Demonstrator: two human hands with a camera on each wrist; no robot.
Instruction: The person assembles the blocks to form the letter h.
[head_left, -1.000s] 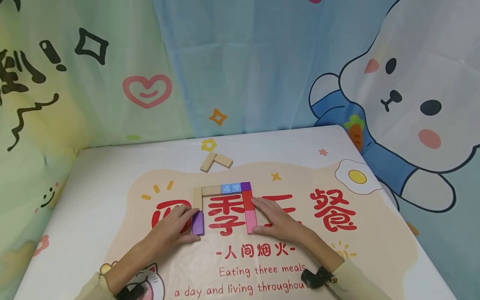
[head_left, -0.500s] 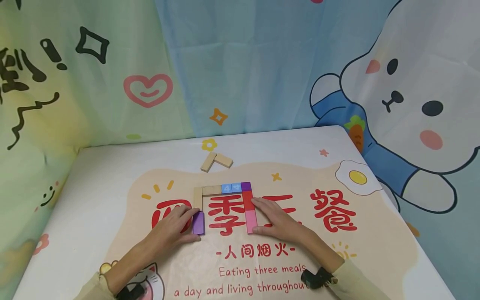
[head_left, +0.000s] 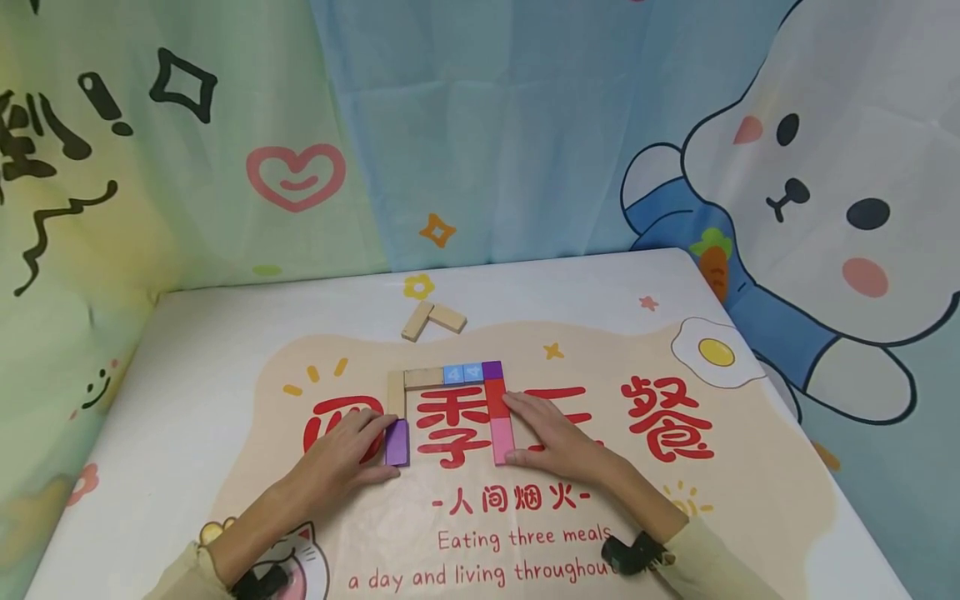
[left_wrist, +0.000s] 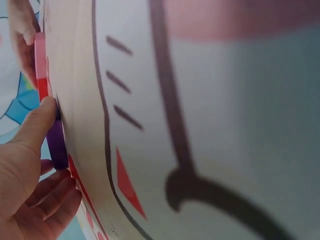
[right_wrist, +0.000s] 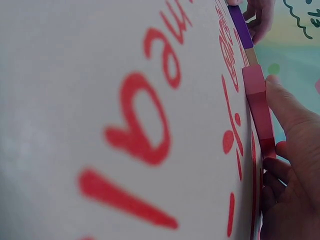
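Observation:
Flat blocks form a three-sided frame on the table mat, its near side unclosed. On the left, a purple block (head_left: 397, 443) continues a plain wooden block (head_left: 396, 394). My left hand (head_left: 348, 446) holds that purple block, thumb at its near end and index finger at its far outer corner. Along the right, a pink block (head_left: 502, 442) meets a red block (head_left: 496, 398). My right hand (head_left: 555, 442) rests against their outer side, thumb on the pink, index finger on the red. Another wooden block (head_left: 423, 378), blue numbered pieces (head_left: 462, 373) and a dark purple piece (head_left: 491, 370) make the far side.
Two loose wooden blocks, one slanting left (head_left: 417, 321) and one slanting right (head_left: 448, 318), touch behind the frame. A printed mat (head_left: 600, 517) covers the table. Behind it hangs a patterned curtain (head_left: 525, 150).
Both hands and the blocks keep their places. The head view tilts very slightly, so the whole scene shifts a little.

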